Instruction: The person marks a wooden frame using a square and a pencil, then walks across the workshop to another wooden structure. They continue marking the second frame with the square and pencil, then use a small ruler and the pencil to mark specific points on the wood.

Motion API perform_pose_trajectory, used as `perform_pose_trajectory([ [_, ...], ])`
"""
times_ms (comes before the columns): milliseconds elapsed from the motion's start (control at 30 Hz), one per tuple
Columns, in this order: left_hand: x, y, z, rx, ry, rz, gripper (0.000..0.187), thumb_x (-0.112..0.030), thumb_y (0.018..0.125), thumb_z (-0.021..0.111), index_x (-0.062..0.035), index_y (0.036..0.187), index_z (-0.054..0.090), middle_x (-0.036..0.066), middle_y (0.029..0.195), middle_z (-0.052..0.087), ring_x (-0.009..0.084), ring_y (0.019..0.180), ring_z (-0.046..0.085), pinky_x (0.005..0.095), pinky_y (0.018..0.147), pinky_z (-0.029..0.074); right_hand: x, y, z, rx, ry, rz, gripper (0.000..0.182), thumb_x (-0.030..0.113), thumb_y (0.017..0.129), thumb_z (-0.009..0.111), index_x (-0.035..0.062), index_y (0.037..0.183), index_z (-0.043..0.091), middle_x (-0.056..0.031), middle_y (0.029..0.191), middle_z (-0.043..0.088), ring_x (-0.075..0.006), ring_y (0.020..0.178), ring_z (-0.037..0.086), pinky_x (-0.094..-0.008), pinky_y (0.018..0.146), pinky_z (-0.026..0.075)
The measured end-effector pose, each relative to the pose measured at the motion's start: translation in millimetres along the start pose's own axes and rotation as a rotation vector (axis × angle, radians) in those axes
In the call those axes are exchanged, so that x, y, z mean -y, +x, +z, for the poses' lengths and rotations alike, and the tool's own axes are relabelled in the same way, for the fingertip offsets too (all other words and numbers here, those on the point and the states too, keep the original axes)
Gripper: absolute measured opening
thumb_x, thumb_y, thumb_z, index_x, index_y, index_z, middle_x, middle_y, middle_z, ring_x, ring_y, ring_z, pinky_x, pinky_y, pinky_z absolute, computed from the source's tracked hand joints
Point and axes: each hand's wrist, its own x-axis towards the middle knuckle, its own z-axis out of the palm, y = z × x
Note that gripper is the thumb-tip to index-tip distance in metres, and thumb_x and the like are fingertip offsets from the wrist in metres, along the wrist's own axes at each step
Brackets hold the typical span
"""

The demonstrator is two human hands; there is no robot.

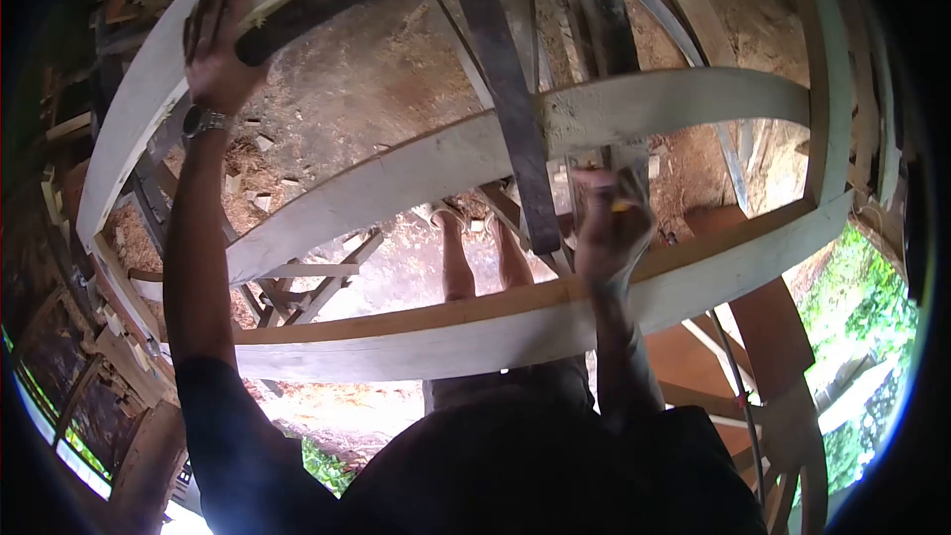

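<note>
A person's left hand [220, 69] lies flattened, fingers extended, on the rim of a large pale wooden frame [416, 362]. The blurred right hand [612, 233] looks curled near the frame's closest edge; whether it grips anything, I cannot tell. Between the hands, a dark bar [510, 109] crosses a curved plank [396, 168].

Beyond the work, I see a bare floor [367, 79] littered with shavings [265, 160] and wood offcuts [263, 201] — green foliage [874, 287] glowing at right, a brown board [773, 332] beside it — and a pale plank [693, 5] at upper right.
</note>
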Motion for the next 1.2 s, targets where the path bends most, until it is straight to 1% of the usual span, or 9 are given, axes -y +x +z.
perform_pose_trajectory([
  [67,1.9,-0.6,-1.3,0.011,-0.008,0.016,0.095,-0.017,0.068,0.091,-0.0151,0.157,0.056,0.012,0.161,0.056,0.0353,0.148,0.053,0.0505,0.123,0.043,18.7,11.0,-3.8,-0.021,0.213,0.087,0.07,0.05,0.118,0.032,0.0005,0.109,0.08,-0.0111,0.095,0.07,-0.0223,0.084,0.065,-0.0356,0.078,0.05],
  [133,-0.3,2.2,-0.4,-0.017,0.017,0.037,0.089,-0.016,0.071,0.087,-0.0152,0.156,0.058,0.011,0.158,0.059,0.0342,0.143,0.058,0.0488,0.12,0.047,14.0,30.0,-4.7,-0.008,0.133,-0.158,0.08,0.054,0.118,0.022,-0.0024,0.111,0.078,-0.0137,0.103,0.072,-0.0214,0.095,0.066,-0.036,0.085,0.051],
  [267,-7.3,1.8,-1.7,-0.025,0.01,0.013,0.087,-0.015,0.074,0.085,-0.0164,0.157,0.058,0.01,0.156,0.061,0.0344,0.141,0.06,0.0488,0.117,0.049,28.1,27.5,1.3,0.028,0.141,0.04,0.068,0.05,0.118,0.035,-0.0031,0.113,0.078,-0.0115,0.09,0.074,-0.0219,0.083,0.072,-0.0361,0.082,0.057],
  [300,-9.1,2.5,-2.1,-0.024,0.009,0.01,0.087,-0.015,0.074,0.085,-0.0162,0.157,0.058,0.01,0.156,0.061,0.0344,0.14,0.06,0.0485,0.117,0.049,24.9,30.1,7.2,-0.039,0.176,-0.041,0.031,0.024,0.111,0.061,-0.0023,0.115,0.077,-0.014,0.091,0.077,-0.0244,0.082,0.076,-0.0352,0.073,0.06],
  [433,-8.1,2.1,-2.1,-0.008,0.016,0.006,0.091,-0.017,0.073,0.088,-0.0171,0.158,0.056,0.01,0.157,0.059,0.0348,0.139,0.061,0.0475,0.116,0.05,15.8,34.0,19.4,0.013,0.067,-0.168,0.022,0.012,0.104,0.071,-0.0022,0.121,0.076,-0.0181,0.098,0.077,-0.0293,0.087,0.076,-0.0383,0.078,0.058],
  [767,2.5,-3.9,2.3,0.01,0.07,0.025,0.099,-0.023,0.071,0.093,-0.0201,0.161,0.053,0.011,0.16,0.056,0.0357,0.139,0.061,0.0457,0.115,0.053,12.5,37.5,12.6,0.127,0.052,-0.122,0.019,0.01,0.104,0.069,-0.0017,0.115,0.079,-0.0187,0.102,0.078,-0.0314,0.088,0.076,-0.0398,0.078,0.059],
  [967,-2.2,-4.2,2.3,0.008,0.1,0.014,0.095,-0.029,0.074,0.093,-0.0208,0.161,0.054,0.012,0.159,0.058,0.0344,0.139,0.061,0.0472,0.114,0.053,17.2,39.2,12.6,0.159,-0.004,-0.15,0.023,0.01,0.11,0.062,-0.0026,0.12,0.078,-0.0157,0.106,0.08,-0.0212,0.092,0.077,-0.0319,0.082,0.059],
  [1067,4.2,-3.5,3.2,0.018,0.095,0.039,0.094,-0.031,0.076,0.093,-0.0211,0.161,0.054,0.012,0.159,0.059,0.0337,0.139,0.062,0.0471,0.114,0.053,6.4,39.4,6.8,0.159,0.026,-0.188,0.018,0.011,0.103,0.07,-0.0014,0.113,0.079,-0.0182,0.101,0.079,-0.0321,0.088,0.077,-0.0401,0.08,0.059],
  [1200,1.3,-1.4,2.7,0.009,0.073,0.034,0.091,-0.026,0.076,0.091,-0.0221,0.16,0.055,0.011,0.157,0.06,0.0336,0.137,0.062,0.0462,0.113,0.053,15.5,44.1,12.1,0.119,0.066,-0.164,0.018,0.012,0.103,0.07,-0.0007,0.112,0.079,-0.0169,0.099,0.079,-0.0308,0.087,0.077,-0.0401,0.079,0.059],
])
